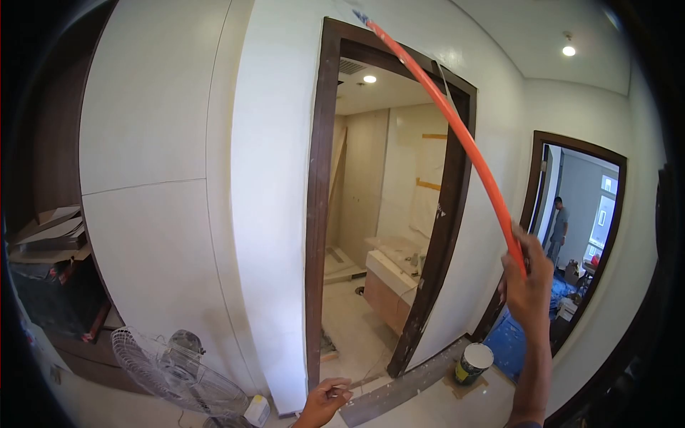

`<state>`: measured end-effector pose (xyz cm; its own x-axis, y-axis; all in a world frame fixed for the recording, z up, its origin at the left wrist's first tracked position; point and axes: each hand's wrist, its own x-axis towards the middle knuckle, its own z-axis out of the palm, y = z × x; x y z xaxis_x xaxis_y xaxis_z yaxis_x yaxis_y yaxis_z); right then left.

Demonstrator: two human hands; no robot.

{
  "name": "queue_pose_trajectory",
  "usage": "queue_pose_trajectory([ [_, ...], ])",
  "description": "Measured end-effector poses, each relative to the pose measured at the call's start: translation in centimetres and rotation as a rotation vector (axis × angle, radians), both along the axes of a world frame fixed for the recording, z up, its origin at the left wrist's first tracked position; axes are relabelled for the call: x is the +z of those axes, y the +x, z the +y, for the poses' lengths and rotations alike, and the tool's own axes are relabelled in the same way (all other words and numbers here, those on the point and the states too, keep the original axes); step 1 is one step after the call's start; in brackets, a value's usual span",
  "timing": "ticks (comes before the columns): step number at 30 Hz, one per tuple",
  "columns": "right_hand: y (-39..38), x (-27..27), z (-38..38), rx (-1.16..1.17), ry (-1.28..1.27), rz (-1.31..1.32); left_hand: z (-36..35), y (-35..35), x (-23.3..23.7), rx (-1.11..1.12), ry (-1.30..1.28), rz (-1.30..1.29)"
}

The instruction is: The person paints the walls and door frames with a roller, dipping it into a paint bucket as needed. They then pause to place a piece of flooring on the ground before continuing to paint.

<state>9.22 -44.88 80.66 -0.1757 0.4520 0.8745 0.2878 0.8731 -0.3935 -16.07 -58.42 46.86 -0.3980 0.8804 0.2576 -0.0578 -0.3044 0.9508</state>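
My right hand (529, 278) is wrapped around the lower end of a long orange pole (464, 135). The pole slants up and to the left, across the dark wooden door frame (319, 214). Its far tip, blue and worn, overlaps the white wall (275, 143) just above the frame's top left corner. Low in the view, my left hand (325, 404) is held out with loosely bent fingers and nothing visible in it, in front of the doorway's threshold.
A standing fan (182, 371) is at the lower left, beside tall pale panels (150, 107). A paint bucket (474, 362) stands on the floor by the right wall. Through the doorway a vanity (391, 289) shows. A person (559, 228) stands in the far room, near blue sheeting (508, 342).
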Motion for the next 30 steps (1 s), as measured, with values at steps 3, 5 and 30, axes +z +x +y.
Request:
queue_pose_trajectory([
  [3, -1.5, 1.9, -0.5, 0.039, -0.061, 0.026, 0.0, 0.0, -0.4, -0.012, 0.026, -0.044],
  [5, -1.4, 0.7, -0.9, 0.021, -0.07, -0.01, -0.4, -0.5, -0.9, -0.012, -0.006, -0.05],
  [30, -11.6, 27.6, -1.1, 0.118, 0.402, -0.003, -2.9, -3.4, -3.3, 0.103, 0.099, -0.107],
])
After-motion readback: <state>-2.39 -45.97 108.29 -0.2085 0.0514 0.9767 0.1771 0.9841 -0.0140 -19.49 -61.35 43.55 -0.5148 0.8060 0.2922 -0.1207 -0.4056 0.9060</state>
